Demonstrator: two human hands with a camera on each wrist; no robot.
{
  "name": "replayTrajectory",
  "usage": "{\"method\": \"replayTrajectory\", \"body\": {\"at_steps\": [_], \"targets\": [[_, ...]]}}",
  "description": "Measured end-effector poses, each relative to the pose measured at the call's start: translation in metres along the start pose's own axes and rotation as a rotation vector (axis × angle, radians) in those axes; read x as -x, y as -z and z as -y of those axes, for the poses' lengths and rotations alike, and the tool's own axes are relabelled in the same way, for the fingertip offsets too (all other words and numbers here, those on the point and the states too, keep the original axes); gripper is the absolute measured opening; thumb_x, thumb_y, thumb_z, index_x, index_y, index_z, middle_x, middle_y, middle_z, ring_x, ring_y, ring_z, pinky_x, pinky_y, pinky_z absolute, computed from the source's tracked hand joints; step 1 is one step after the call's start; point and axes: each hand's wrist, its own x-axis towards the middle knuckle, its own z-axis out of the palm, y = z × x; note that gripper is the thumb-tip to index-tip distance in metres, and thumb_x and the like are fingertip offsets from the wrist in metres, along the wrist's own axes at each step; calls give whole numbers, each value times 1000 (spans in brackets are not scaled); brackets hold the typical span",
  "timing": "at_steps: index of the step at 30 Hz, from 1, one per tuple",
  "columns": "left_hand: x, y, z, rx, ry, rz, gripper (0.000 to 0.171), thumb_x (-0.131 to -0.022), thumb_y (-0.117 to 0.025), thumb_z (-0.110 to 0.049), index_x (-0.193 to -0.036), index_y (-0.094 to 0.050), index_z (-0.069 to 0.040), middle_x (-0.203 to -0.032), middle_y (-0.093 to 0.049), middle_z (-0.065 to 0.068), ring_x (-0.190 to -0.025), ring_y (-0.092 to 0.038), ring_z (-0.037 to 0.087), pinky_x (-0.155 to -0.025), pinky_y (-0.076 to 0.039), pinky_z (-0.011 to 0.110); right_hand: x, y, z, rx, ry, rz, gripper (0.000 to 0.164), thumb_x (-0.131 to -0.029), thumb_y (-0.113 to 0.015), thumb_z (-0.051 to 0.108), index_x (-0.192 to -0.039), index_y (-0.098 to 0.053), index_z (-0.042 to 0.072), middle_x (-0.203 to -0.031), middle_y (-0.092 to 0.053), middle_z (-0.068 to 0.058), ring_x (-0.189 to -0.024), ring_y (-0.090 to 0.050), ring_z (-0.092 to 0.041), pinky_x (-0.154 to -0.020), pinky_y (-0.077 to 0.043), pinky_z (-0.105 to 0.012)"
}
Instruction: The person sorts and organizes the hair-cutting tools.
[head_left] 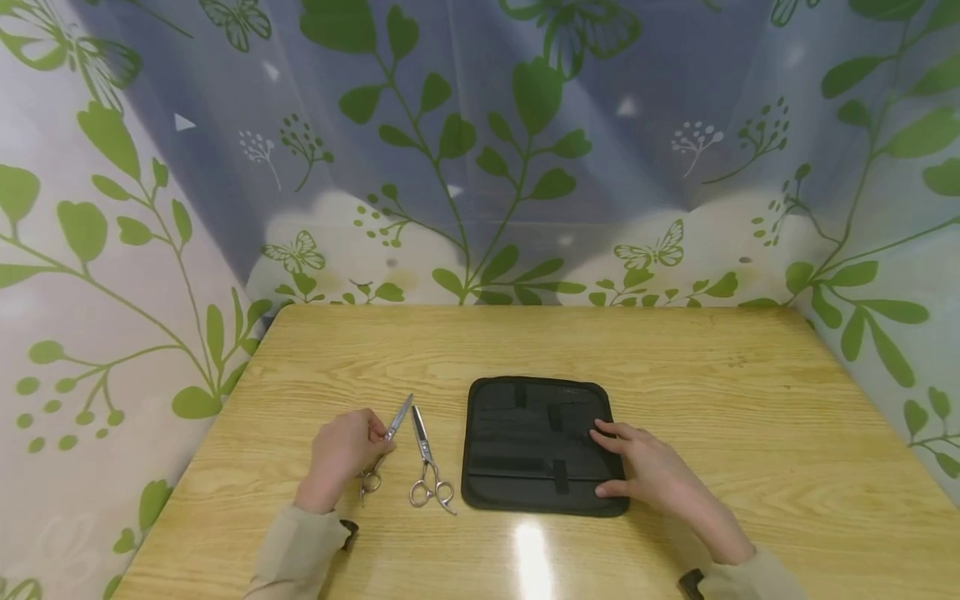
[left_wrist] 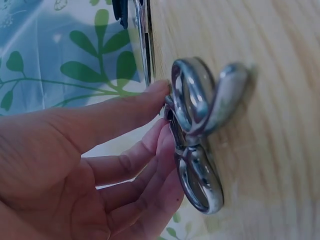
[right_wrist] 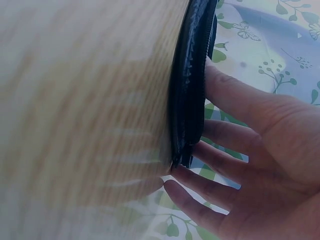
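Note:
My left hand (head_left: 341, 454) pinches a pair of silver hairdressing scissors (head_left: 401, 414) between thumb and fingers near the pivot. Their blades point up and to the right in the head view, and the finger rings (left_wrist: 192, 170) and curved finger rest show close over the wood in the left wrist view. A second pair of hairdressing scissors (head_left: 425, 450) lies just right of them, rings toward me. Right of both is a flat black zip case (head_left: 510, 437) with loops and a strip pocket. My right hand (head_left: 660, 475) touches the case's right edge with spread fingers and thumb.
The light wooden table (head_left: 712, 358) carries everything. A leaf-and-butterfly patterned curtain (head_left: 465, 167) hangs behind its far edge and along both sides. A bright light reflection lies on the wood in front of the case.

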Motion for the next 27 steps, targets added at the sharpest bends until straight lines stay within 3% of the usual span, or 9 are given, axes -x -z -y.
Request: {"method": "replayTrajectory", "body": {"at_steps": [14,27], "targets": [[-1,-1,-1,-37,-25,-32,12,-71,-72,-24,-69,-66,-13,-64,-63,-4,-52,-48,10,-44,-41,28,1,2,1,-5,-1,0,84,-68,-73,48,-134,-47,4,-141,-42,-19,-122,-40,-42,-96,-39,-60],[3,1,3,59,-45,-50,11,-71,-72,-20,-73,-67,-11,-66,-65,-3,-54,-49,10,-47,-43,29,0,0,-1,-22,-14,11,83,-68,-74,46,-135,-47,5,-143,-41,-18,-123,-39,-42,-97,-38,-60]]}}
